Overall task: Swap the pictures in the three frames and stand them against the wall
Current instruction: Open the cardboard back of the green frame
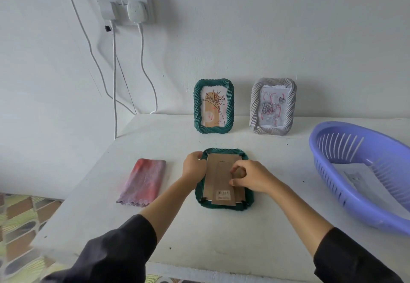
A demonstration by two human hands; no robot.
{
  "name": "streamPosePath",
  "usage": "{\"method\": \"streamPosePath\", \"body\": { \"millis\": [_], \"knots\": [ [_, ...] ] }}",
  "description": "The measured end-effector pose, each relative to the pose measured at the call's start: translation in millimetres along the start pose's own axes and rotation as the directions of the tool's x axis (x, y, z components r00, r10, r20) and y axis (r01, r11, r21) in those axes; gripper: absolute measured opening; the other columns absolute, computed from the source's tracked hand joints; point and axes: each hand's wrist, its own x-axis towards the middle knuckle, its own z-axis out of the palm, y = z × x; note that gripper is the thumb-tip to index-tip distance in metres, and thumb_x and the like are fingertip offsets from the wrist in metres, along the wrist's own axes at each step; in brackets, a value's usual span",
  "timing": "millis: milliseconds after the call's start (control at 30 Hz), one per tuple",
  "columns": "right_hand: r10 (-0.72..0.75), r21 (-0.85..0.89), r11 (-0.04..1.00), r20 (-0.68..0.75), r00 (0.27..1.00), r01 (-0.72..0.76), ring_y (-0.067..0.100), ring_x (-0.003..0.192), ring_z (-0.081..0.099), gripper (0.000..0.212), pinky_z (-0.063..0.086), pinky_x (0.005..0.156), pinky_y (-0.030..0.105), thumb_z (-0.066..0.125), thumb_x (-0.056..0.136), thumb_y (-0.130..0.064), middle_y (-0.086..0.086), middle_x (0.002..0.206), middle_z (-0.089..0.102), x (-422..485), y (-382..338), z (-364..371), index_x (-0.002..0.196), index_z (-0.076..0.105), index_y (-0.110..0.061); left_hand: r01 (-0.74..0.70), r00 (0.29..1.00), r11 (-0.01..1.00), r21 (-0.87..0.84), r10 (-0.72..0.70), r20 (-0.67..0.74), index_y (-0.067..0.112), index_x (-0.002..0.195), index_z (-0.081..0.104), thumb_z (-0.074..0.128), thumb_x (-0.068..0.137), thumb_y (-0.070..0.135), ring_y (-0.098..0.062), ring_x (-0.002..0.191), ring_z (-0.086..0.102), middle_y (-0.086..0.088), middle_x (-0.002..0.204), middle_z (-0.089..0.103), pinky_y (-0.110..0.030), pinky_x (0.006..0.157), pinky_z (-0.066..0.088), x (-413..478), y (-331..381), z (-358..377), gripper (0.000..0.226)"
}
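Two frames [213, 105] upright; green one [224, 179] face-down.

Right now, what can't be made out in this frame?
Head view only:
- Picture in the face-down green frame: hidden underneath.
- Barcode label on its cardboard backing: too small to read.
- Purple basket: cut off at right edge.
- Right hand fingertips' grip: unclear.
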Motion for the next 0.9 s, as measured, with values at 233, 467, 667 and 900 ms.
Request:
{"method": "streamPosePath", "body": {
  "millis": [233,467,667,900],
  "knots": [
    [0.008,0.093,0.996,0.021,1.000,-0.010,0.013,0.072,0.049,0.026,0.036,0.063,0.026,0.073,0.075,-0.025,-0.005,0.073,0.048,5.7,2.3,-3.3,0.099,0.063,-0.021,-0.017,0.999,1.000,0.011,0.016,0.030,0.008,0.134,0.047,0.043,0.088,0.002,-0.015,0.080,0.053,-0.012,0.134,0.051,-0.020,0.057,0.042,20.2,-4.7,-10.8,0.046],
    [0.093,0.130,0.990,-0.266,0.959,-0.060,0.021,0.087,0.050,0.022,0.034,0.070,0.026,0.060,0.086,-0.017,0.006,0.091,0.051,35.4,20.9,-18.1,0.107,0.066,-0.017,-0.162,0.984,0.977,0.140,0.150,0.096,0.012,0.125,0.056,0.053,0.090,0.007,-0.021,0.089,0.055,-0.013,0.120,0.057,-0.033,0.083,0.052,49.7,-4.6,-20.5,0.035],
    [0.036,0.100,0.995,-0.210,0.977,-0.015,0.010,0.075,0.051,0.019,0.037,0.067,0.019,0.062,0.085,-0.011,0.005,0.091,0.057,52.1,35.7,-22.2,0.102,0.070,-0.010,-0.226,0.958,0.955,0.192,0.182,0.223,0.010,0.115,0.065,0.059,0.086,0.004,-0.020,0.080,0.057,-0.009,0.102,0.060,-0.025,0.071,0.051,61.1,1.2,-10.1,0.031],
    [-0.017,0.071,0.997,-0.201,0.979,0.032,0.006,0.061,0.047,0.011,0.037,0.058,0.017,0.063,0.083,-0.010,-0.002,0.077,0.058,54.7,50.3,-31.3,0.089,0.070,-0.005,-0.307,0.922,0.912,0.274,0.214,0.321,0.015,0.111,0.067,0.062,0.084,0.009,-0.013,0.064,0.057,-0.004,0.088,0.062,-0.025,0.066,0.056,71.8,9.9,-2.6,0.028]
  ]
}}
